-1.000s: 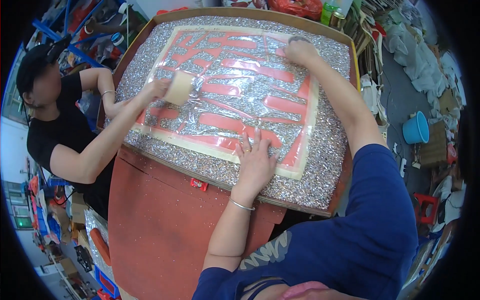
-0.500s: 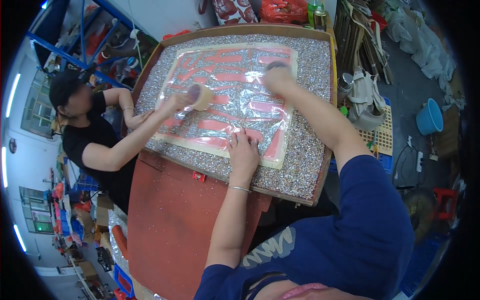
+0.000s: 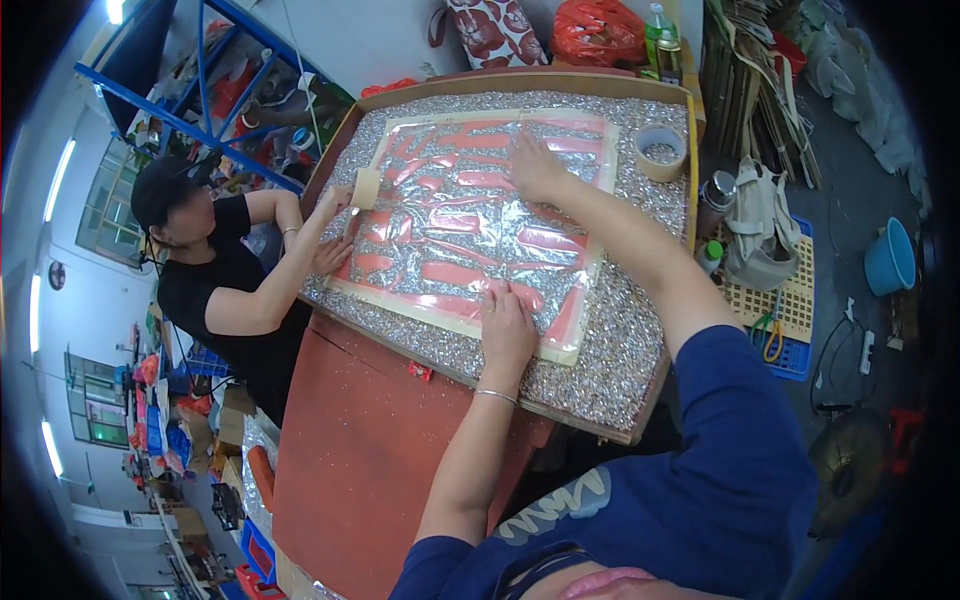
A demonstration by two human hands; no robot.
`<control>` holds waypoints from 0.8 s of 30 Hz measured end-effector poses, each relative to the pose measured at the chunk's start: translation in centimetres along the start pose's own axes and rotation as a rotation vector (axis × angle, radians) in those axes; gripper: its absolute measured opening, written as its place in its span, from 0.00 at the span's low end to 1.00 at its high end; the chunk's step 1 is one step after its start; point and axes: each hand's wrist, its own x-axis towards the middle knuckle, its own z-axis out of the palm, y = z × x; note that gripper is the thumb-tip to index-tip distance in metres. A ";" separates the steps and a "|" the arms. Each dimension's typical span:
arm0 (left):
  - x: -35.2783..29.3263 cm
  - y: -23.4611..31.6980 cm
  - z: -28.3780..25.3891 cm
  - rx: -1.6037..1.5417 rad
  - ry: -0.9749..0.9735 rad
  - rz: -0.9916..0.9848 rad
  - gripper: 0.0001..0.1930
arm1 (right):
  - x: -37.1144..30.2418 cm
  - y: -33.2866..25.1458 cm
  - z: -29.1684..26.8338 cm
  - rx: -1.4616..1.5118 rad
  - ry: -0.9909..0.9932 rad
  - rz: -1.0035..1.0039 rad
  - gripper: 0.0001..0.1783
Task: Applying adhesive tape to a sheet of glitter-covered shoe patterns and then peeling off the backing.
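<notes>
A clear plastic sheet (image 3: 470, 221) with coral-pink shapes lies on a bed of glittering small pieces (image 3: 625, 300), its edges bordered by pale tape. My left hand (image 3: 508, 328) rests on the sheet's near edge, fingers stretched out and nothing held. Farther up, my right hand (image 3: 537, 170) lies on the sheet's upper right part with its fingers extended. To the right of it, a roll of masking tape (image 3: 660, 153) sits on the glittering pieces. At the sheet's left edge a co-worker's hand (image 3: 337, 203) holds another tape roll (image 3: 366, 188), while their other hand (image 3: 332, 256) presses close by.
A wooden rim (image 3: 692, 190) surrounds the glittering bed. A reddish-brown board (image 3: 380, 450) adjoins its near left side. Bottles (image 3: 660, 40) and a red bag (image 3: 597, 32) stand behind. Right of it are a canvas bag (image 3: 757, 225), scissors (image 3: 772, 335) and a blue bucket (image 3: 888, 258).
My right hand has let go of a tape roll, now lying to its right, and has moved onto the sheet. The co-worker's tape roll has moved left to the sheet's edge.
</notes>
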 end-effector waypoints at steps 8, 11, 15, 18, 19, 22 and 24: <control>0.3 0.4 0.2 -0.020 -0.021 0.002 0.10 | 8.5 -1.0 5.5 0.106 -0.120 0.125 0.37; 0.3 0.3 -0.3 -0.011 -0.006 -0.009 0.10 | 9.2 0.1 5.2 0.052 -0.225 0.215 0.39; 0.7 0.1 -0.4 -0.020 0.023 -0.010 0.09 | 8.2 3.7 5.5 -0.025 -0.116 0.299 0.41; 0.9 0.0 -0.4 -0.008 0.038 -0.016 0.11 | 6.1 5.9 4.6 -0.034 -0.095 0.376 0.41; 0.9 -0.1 -0.4 0.012 0.034 -0.021 0.11 | 5.3 6.8 4.2 -0.018 -0.084 0.424 0.41; 0.9 -0.1 -0.3 0.002 0.012 -0.035 0.13 | 2.3 9.6 2.5 -0.076 -0.128 0.498 0.45; 0.7 -0.3 -0.4 0.019 -0.004 -0.060 0.12 | 0.7 10.6 1.3 -0.055 -0.143 0.539 0.46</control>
